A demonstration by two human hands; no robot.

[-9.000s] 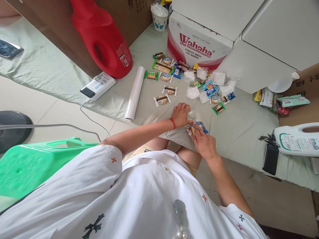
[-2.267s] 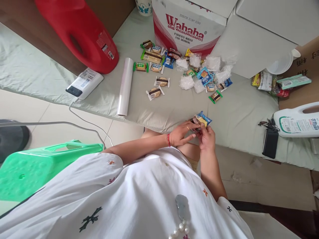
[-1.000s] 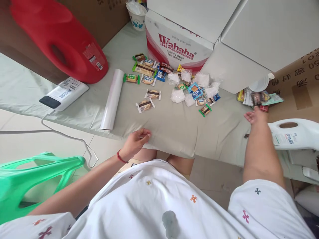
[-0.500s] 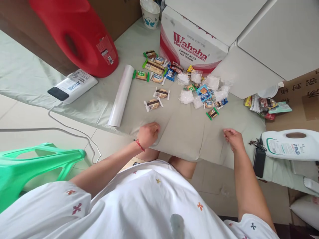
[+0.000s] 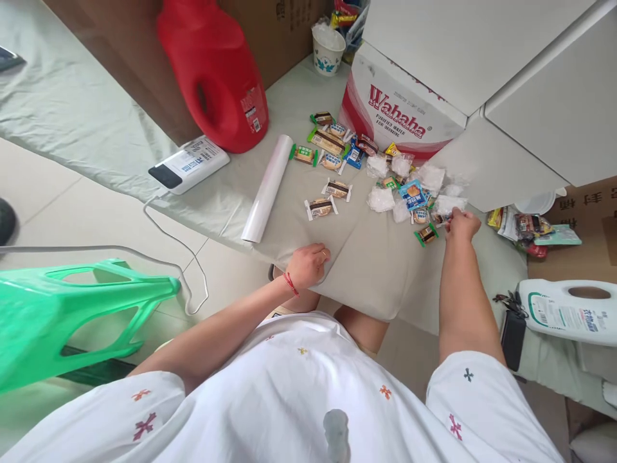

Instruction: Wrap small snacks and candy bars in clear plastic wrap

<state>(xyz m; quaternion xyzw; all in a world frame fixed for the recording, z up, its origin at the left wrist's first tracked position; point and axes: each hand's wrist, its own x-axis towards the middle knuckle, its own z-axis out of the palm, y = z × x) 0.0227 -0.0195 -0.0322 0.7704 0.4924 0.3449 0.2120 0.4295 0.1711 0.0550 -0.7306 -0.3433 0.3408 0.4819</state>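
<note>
The left hand (image 5: pixel 308 265) lies curled on the cloth (image 5: pixel 376 270); the right hand (image 5: pixel 461 225) (grip unclear) reaches wrapped snacks (image 5: pixel 413 195).

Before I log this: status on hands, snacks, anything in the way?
Left hand curled, near cloth's front edge. Right hand at wrapped snacks, grip unclear. Crumpled plastic among them, possibly in the way.

At three o'clock, the right hand (image 5: pixel 463 225) covers some snacks (image 5: pixel 446 204); its grip is unclear. Toward six, the left hand (image 5: pixel 308 265) curls its fingertips from sight. The left edge cuts the phone (image 5: pixel 8 59) at ten and stool (image 5: pixel 33 321) at eight-thirty. At one-thirty, the date (image 5: pixel 409 101) on the box (image 5: pixel 402 112) is blurred.
</note>
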